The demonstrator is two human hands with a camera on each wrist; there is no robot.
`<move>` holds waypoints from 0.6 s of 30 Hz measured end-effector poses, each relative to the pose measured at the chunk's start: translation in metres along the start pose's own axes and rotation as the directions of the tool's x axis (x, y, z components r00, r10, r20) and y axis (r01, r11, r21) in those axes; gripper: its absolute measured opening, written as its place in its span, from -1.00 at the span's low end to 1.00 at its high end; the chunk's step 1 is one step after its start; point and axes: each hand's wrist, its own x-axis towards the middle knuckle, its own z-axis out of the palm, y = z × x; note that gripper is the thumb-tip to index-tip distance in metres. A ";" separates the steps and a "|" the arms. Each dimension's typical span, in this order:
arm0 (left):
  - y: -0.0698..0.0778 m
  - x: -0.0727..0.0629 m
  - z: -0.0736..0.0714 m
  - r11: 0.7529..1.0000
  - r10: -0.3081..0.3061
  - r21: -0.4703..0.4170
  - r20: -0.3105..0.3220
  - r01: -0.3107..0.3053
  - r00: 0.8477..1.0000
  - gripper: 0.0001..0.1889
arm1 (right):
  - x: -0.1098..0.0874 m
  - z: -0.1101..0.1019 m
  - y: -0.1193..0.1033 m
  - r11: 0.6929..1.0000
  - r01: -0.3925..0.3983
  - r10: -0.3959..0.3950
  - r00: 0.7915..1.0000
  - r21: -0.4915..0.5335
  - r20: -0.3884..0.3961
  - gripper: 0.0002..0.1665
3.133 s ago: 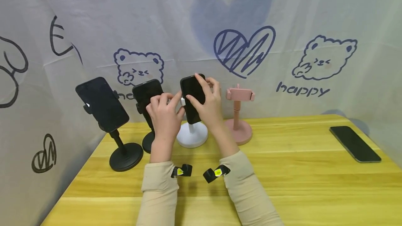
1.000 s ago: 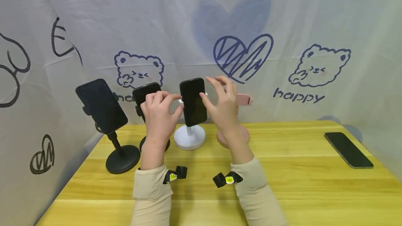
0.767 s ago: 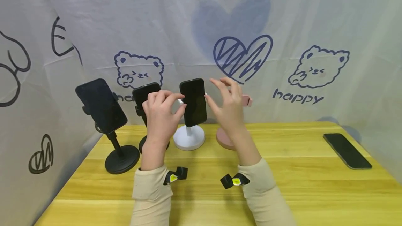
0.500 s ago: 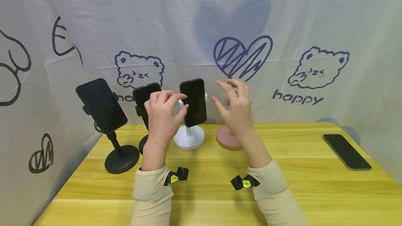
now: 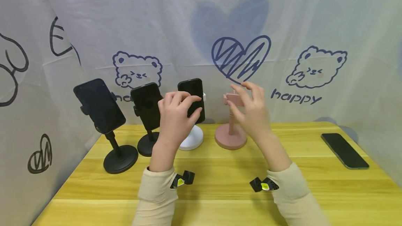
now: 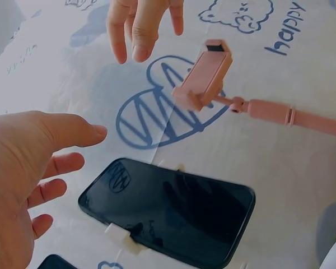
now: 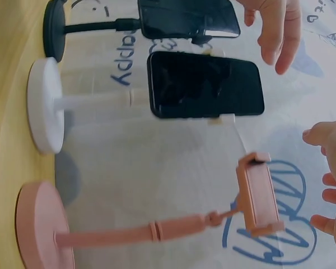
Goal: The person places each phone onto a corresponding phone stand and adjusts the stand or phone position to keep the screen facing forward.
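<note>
My left hand (image 5: 176, 119) is relaxed with fingers and thumb apart and holds nothing. In the head view it overlaps a black smartphone (image 5: 191, 85) clamped upright in a white phone stand (image 5: 194, 141). The left wrist view shows a gap between that hand and the phone (image 6: 168, 210). My right hand (image 5: 255, 114), also holding nothing, is nearest to a pink phone stand (image 5: 230, 138), overlapping the right end of its clamp. In the right wrist view the pink clamp (image 7: 260, 193) is empty and apart from the fingertips.
Two black phone stands, one farther left (image 5: 120, 159) and one nearer (image 5: 146, 145), each hold a dark smartphone. Another smartphone (image 5: 344, 151) lies flat on the right side of the wooden table (image 5: 226, 187). A white curtain with drawings (image 5: 176, 27) hangs close behind.
My right hand has left the phone in the white stand and moved right to the pink stand. My left hand has let go of the white clamp and shifted slightly right.
</note>
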 end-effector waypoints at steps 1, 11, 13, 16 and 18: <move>0.001 0.000 0.001 1.000 0.010 -0.001 -0.001 -0.010 1.000 -0.79 | -0.002 -0.003 0.002 1.000 -0.002 0.003 1.000 -0.008 0.006 -0.48; 0.011 -0.001 0.012 0.997 0.066 0.033 0.016 -0.066 0.998 -0.72 | -0.018 -0.018 0.024 0.996 0.020 -0.018 1.000 -0.085 0.016 -0.47; 0.012 -0.002 0.014 0.996 0.072 0.042 0.021 -0.073 0.997 -0.70 | -0.021 -0.022 0.028 0.995 0.028 -0.025 0.999 -0.098 0.029 -0.48; 0.014 -0.002 0.017 0.996 0.079 0.047 0.031 -0.080 0.996 -0.68 | -0.026 -0.027 0.034 0.993 0.028 -0.022 0.998 -0.118 0.051 -0.47; 0.015 -0.003 0.019 0.995 0.084 0.045 0.035 -0.086 0.996 -0.67 | -0.029 -0.030 0.038 0.992 0.024 -0.018 0.999 -0.125 0.051 -0.44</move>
